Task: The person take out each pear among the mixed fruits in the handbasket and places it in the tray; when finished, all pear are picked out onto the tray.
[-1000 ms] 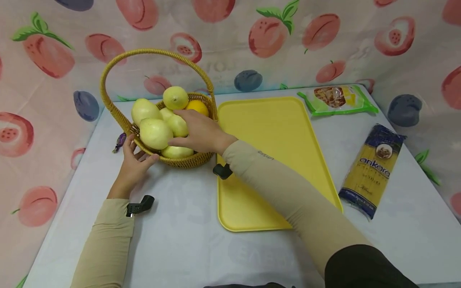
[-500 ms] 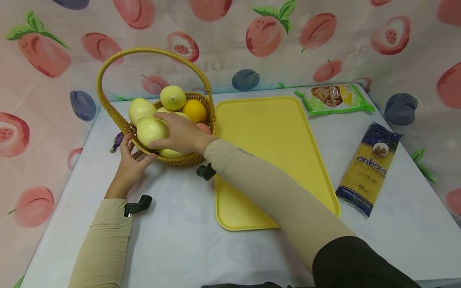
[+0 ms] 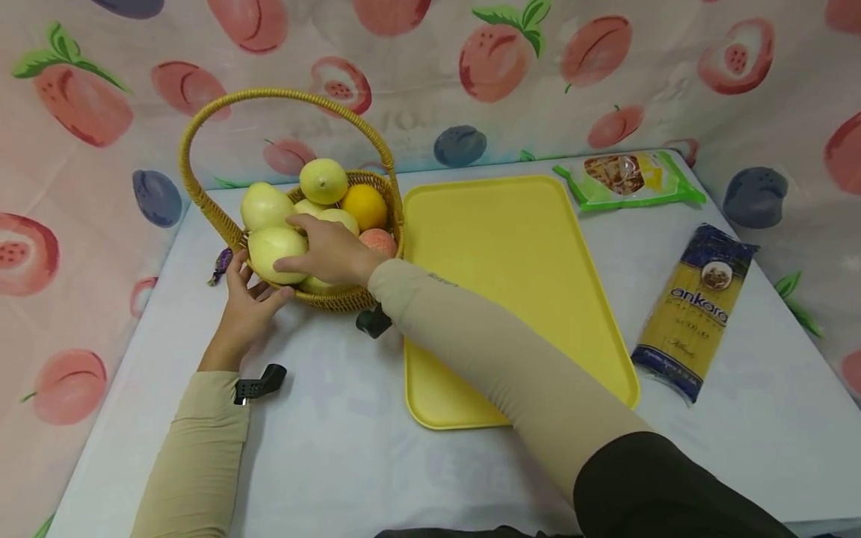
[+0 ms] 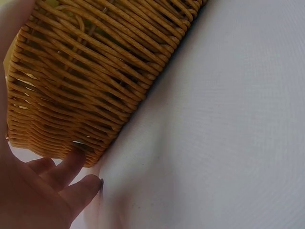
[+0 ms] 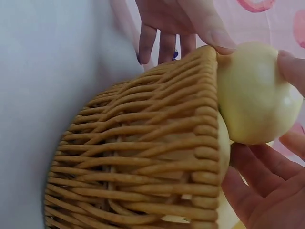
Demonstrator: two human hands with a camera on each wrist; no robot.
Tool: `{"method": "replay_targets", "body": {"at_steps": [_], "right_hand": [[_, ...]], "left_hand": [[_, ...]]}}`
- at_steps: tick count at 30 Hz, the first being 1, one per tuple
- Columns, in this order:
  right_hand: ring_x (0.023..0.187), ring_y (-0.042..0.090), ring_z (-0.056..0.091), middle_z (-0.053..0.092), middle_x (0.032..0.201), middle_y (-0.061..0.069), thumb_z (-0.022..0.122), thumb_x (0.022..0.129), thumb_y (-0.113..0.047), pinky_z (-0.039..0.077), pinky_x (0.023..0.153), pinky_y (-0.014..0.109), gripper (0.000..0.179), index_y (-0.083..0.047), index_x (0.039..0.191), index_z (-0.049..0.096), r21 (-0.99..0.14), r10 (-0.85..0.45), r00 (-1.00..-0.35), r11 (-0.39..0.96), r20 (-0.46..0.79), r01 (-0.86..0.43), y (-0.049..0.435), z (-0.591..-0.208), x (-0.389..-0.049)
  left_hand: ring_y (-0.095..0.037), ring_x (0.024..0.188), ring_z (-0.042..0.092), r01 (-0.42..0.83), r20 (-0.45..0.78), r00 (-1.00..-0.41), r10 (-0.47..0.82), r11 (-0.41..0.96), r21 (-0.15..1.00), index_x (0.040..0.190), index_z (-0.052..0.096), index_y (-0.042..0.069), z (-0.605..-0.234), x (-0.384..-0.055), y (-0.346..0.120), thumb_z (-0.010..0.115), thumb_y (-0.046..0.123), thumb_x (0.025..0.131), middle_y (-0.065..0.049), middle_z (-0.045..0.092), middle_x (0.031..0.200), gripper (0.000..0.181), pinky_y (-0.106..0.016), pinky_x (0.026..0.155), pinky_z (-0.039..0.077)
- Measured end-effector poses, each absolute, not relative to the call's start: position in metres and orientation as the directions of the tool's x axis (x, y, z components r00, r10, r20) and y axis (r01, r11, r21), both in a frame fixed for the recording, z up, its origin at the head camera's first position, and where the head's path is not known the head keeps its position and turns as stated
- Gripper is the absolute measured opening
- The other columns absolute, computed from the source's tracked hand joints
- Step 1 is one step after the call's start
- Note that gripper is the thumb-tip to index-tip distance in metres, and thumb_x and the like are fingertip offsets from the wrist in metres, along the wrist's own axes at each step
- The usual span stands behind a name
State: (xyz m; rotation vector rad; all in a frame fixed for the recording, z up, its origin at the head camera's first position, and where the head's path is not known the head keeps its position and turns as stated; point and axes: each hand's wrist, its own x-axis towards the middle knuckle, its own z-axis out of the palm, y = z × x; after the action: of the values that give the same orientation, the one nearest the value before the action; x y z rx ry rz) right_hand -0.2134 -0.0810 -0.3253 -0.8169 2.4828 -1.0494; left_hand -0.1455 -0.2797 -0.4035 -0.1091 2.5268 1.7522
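1. Stretched diagonally from the lower right across the yellow tray (image 3: pixel 498 224), with the right forearm in a beige sleeve (image 3: pixel 498 344).
2. Placed over the wicker basket (image 3: pixel 343 301) with the right hand (image 3: pixel 329 250), showing its back to the head camera.
3. Clamped there on a pale yellow-green fruit (image 3: pixel 269 250), with the thumb on the near side and the fingers around the far side.
4. Located, as to that fruit, at the front left of the basket, standing above the rim; hard to tell whether lifted or resting.
5. Raised from the lower left with the left forearm, also in beige, and wearing a black wrist device (image 3: pixel 261 384).
6. Resting against the basket's left front with the left hand (image 3: pixel 249 317), with thumb and fingers parted around the outer curve, not clenched.
7. Kept near each other, but not touching, with the two thumbs in the right wrist view.
8. Surrounded inside the basket by more pale fruits, an orange fruit (image 3: pixel 364 207) and a reddish fruit (image 3: pixel 379 241).
9. Bordered on the tray's right by a pasta packet (image 3: pixel 696 310) and a green-edged bag (image 3: pixel 632 179).
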Motion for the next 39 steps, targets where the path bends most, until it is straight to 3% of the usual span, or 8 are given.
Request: {"method": "replay_targets", "body": {"at_steps": [9,19,32,39], "right_hand": [[0.128,0.008,0.047,0.047,0.150,-0.003,0.067,0.093,-0.049,0.037,0.103,0.020,0.077,-0.017,0.156,0.035,-0.758,-0.619,-0.783,0.541,-0.065,-0.365,-0.081,-0.330,-0.215],[0.133,0.013,0.042,0.043,0.153,0.003,0.069,0.094,-0.042,0.034,0.105,0.020,0.076,-0.011,0.155,0.036,-0.776,-0.604,-0.797,0.498,0.009,-0.386,-0.071,-0.332,-0.217],[0.114,0.011,0.053,0.048,0.144,0.003,0.072,0.092,-0.038,0.043,0.091,0.019,0.075,-0.010,0.153,0.039,-0.814,-0.622,-0.780,0.418,0.067,-0.403,-0.045,-0.319,-0.210],[0.117,0.015,0.052,0.050,0.141,0.005,0.073,0.092,-0.034,0.044,0.094,0.020,0.072,-0.007,0.150,0.042,-0.802,-0.641,-0.762,0.405,0.094,-0.439,-0.021,-0.314,-0.204]], "left_hand": [[-0.041,0.144,0.027,-0.097,-0.093,-0.995,-0.026,0.330,0.939,0.156,-0.012,0.024,-0.406,-0.146,-0.281,0.067,0.025,0.097,-0.016,-0.003,0.166,0.099,-0.053,0.112,0.031],[-0.043,0.144,0.026,-0.090,-0.087,-0.996,-0.025,0.343,0.935,0.156,-0.012,0.023,-0.405,-0.145,-0.280,0.068,0.027,0.097,-0.018,-0.005,0.165,0.100,-0.058,0.112,0.028],[-0.043,0.146,0.021,-0.119,-0.117,-0.993,-0.025,0.353,0.928,0.156,-0.016,0.026,-0.406,-0.143,-0.282,0.066,0.029,0.098,-0.017,-0.010,0.165,0.101,-0.059,0.113,0.025],[-0.043,0.146,0.022,-0.104,-0.109,-0.994,-0.006,0.340,0.935,0.156,-0.016,0.024,-0.407,-0.144,-0.283,0.065,0.025,0.098,-0.020,-0.008,0.164,0.100,-0.058,0.114,0.024]]}}
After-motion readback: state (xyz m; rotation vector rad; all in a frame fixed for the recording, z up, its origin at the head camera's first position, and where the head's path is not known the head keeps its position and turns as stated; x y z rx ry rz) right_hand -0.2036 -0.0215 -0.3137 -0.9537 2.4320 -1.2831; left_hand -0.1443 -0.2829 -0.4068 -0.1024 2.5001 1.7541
